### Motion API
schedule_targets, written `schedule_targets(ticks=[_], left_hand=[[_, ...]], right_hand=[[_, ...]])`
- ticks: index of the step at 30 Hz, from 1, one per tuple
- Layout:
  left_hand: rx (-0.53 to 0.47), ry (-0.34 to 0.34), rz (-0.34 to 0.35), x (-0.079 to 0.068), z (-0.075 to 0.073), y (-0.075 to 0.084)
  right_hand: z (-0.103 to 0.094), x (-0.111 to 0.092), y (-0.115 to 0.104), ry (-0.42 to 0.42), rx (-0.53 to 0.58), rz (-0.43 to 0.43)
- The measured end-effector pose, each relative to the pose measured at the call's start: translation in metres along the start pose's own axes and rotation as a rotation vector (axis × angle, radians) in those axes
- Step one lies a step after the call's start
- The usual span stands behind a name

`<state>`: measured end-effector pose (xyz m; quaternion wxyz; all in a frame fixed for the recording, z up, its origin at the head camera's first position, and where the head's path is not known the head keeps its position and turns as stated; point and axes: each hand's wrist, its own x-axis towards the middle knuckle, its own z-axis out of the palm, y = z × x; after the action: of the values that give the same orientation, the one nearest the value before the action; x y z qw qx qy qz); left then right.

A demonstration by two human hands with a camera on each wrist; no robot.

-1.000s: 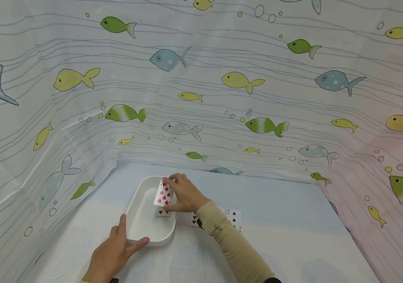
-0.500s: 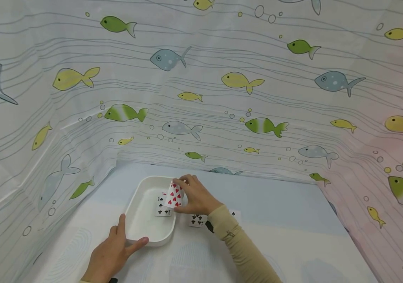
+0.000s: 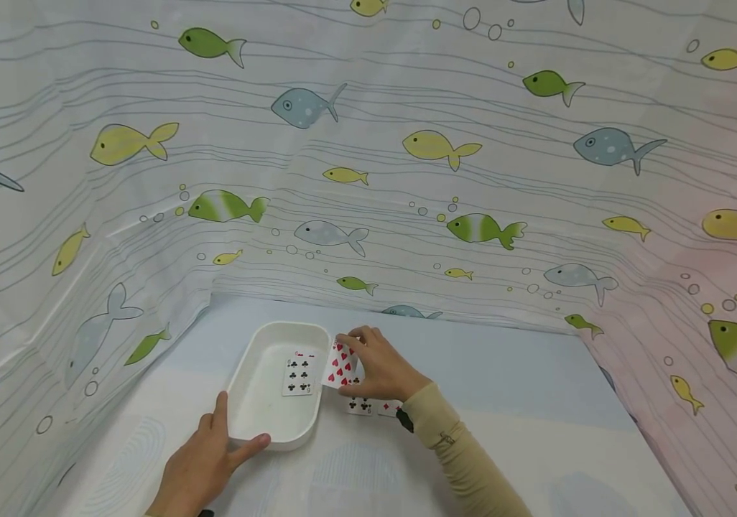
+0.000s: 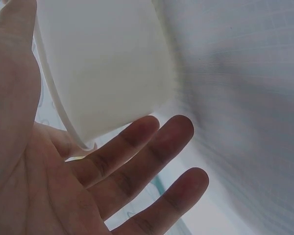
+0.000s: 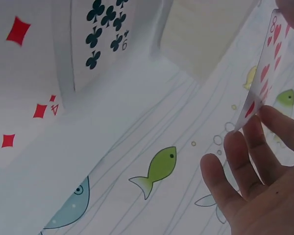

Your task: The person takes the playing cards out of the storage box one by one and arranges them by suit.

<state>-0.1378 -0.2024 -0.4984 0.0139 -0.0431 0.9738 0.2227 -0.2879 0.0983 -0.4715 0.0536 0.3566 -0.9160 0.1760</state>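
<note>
My left hand (image 3: 197,459) holds the near-left corner of a white tray (image 3: 242,388), thumb on the near rim and index finger along the left side. In the left wrist view the other fingers spread by the tray wall (image 4: 108,73). My right hand (image 3: 378,366) pinches an eight of hearts card (image 3: 339,365) between thumb and fingers, tilted up just by the tray's right rim. Inside the tray lies a six of clubs (image 3: 298,377), overlapping a mostly covered red card. Below my right hand, a clubs card (image 5: 103,49) and a four of diamonds (image 5: 29,83) lie on the table.
The pale blue and white patterned table surface (image 3: 511,424) stretches right and forward of the tray. A fish-print sheet (image 3: 394,208) walls the back and both sides. My right sleeve (image 3: 465,452) covers part of the table near the cards.
My right hand has drawn the eight of hearts rightward, from over the tray to its right rim, uncovering the six of clubs. My left hand stays at the tray corner.
</note>
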Motion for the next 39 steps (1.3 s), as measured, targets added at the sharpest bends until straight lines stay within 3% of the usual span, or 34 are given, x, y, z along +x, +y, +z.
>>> schedule_targets(ticks=[31,39], left_hand=[[-0.014,0.013,0.001,-0.002,0.002,-0.001],[-0.018,-0.001,-0.005,0.000,0.002,-0.002]], right_hand=[[-0.013,-0.062,0.056,-0.024,-0.005,0.084],[-0.020,-0.080,0.070,-0.025,0.024,0.141]])
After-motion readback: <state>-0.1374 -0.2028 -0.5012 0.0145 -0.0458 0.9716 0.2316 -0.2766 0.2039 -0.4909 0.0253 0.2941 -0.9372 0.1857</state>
